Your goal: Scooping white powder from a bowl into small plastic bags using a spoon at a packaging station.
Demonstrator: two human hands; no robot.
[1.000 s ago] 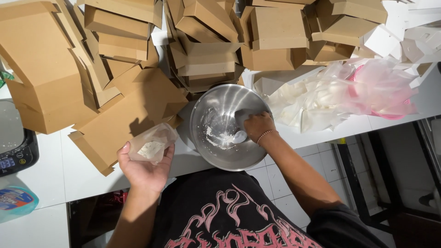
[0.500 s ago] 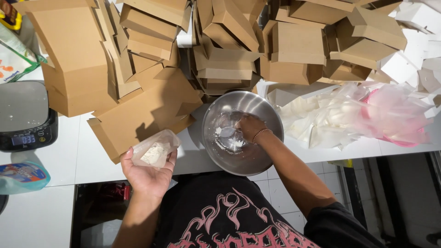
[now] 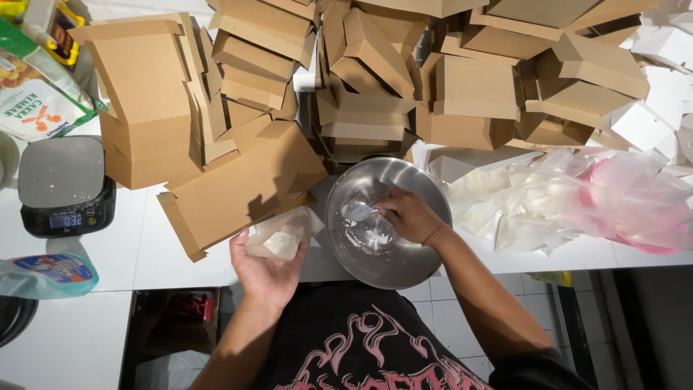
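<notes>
The right hand [image 3: 406, 215] is inside the steel bowl [image 3: 388, 221], fingers closed on a small spoon [image 3: 359, 211] over a thin patch of white powder [image 3: 369, 238] at the bottom. The left hand [image 3: 268, 263] is cupped palm-up just beside the bowl, fingers loosely curled around a small clear bag [image 3: 280, 234] with a little white powder in it.

The bag is soft and its mouth looks only partly open, so a spoonful could catch the edge and scatter over the tabletop [image 3: 130, 253]. The bowl sits at the tabletop's front edge, and a push might tip it off.

A brown cardboard box [image 3: 242, 189] lies touching the bag's far side, with more boxes stacked behind. A heap of clear plastic bags [image 3: 570, 202] lies to the right, and a scale [image 3: 63, 184] stands well to the left.
</notes>
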